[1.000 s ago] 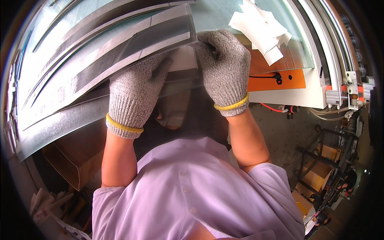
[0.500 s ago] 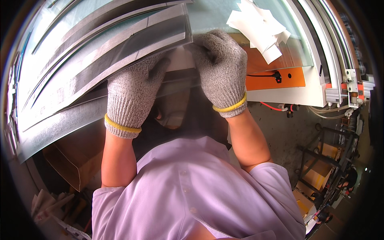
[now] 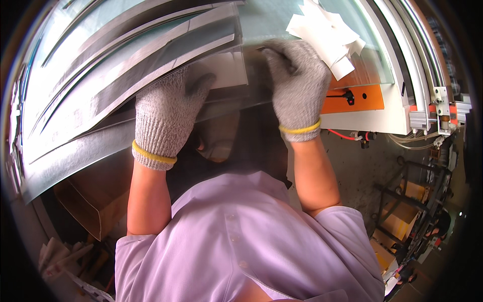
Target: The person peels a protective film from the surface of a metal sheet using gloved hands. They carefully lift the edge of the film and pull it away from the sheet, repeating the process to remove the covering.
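Note:
My left hand (image 3: 163, 113) wears a grey knitted glove with a yellow cuff band. It reaches under the near edge of a glossy, dark-striped sheet (image 3: 151, 73), which hides its fingers; only the thumb shows, beside a pale lower sheet (image 3: 229, 70). Whether those fingers are closed on a sheet cannot be seen. To the right of the sheets' corner is my right hand (image 3: 300, 85), gloved alike. Its fingers are curled in and slightly blurred; what they hold, if anything, I cannot make out.
White paper pieces (image 3: 327, 35) lie on the glass at the back right, above an orange panel (image 3: 354, 98) with a black plug. Metal rails (image 3: 417, 55) run along the right side. A cardboard box (image 3: 83, 209) stands low left, and a black rack (image 3: 410, 201) low right.
My right hand has moved to the right, away from the sheets' corner. More of the pale lower sheet shows there. My left hand is almost where it was.

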### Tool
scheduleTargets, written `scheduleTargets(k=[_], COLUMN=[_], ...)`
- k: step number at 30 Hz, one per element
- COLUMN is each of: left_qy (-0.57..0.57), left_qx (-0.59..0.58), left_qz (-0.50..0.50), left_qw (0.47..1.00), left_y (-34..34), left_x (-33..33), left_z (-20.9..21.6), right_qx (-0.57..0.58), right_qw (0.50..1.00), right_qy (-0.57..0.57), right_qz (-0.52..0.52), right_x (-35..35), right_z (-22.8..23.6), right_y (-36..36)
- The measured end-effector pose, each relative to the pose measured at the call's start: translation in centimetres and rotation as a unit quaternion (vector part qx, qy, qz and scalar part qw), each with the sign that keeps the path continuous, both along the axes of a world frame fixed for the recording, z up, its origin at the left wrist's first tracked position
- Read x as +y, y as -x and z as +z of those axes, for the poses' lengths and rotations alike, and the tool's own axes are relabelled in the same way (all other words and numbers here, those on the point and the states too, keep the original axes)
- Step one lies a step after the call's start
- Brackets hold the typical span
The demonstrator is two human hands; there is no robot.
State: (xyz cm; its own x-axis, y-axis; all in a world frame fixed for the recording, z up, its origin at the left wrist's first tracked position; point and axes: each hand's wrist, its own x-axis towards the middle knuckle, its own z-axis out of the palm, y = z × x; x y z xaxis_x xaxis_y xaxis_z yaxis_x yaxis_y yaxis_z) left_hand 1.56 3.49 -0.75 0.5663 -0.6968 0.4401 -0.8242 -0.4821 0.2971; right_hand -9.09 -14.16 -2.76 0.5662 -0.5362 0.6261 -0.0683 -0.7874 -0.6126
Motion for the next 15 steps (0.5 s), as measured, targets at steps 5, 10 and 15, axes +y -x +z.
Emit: scheduleTargets(k=[5,10,15], left_qy=[0.021,0.038,0.035], left_qx=[-0.021,0.04,0.02], left_qz=[0.003,0.006,0.001], left_qw=[1.0,0.998,0.999], left_y=[-0.1,0.2,0.3], left_x=[0.0,-0.1,-0.3], left_z=[-0.4,-0.8,0.0], right_qx=[0.052,0.083,0.104], right_qw=[0.975,0.989,0.974], right_qy=[0.184,0.125,0.202], right_qz=[-0.117,0.017,0.002], right_x=[-0.2,1.6,1.8], right_z=[1.1,1.1,1.3], right_y=[-0.2,-1.7,-2.6])
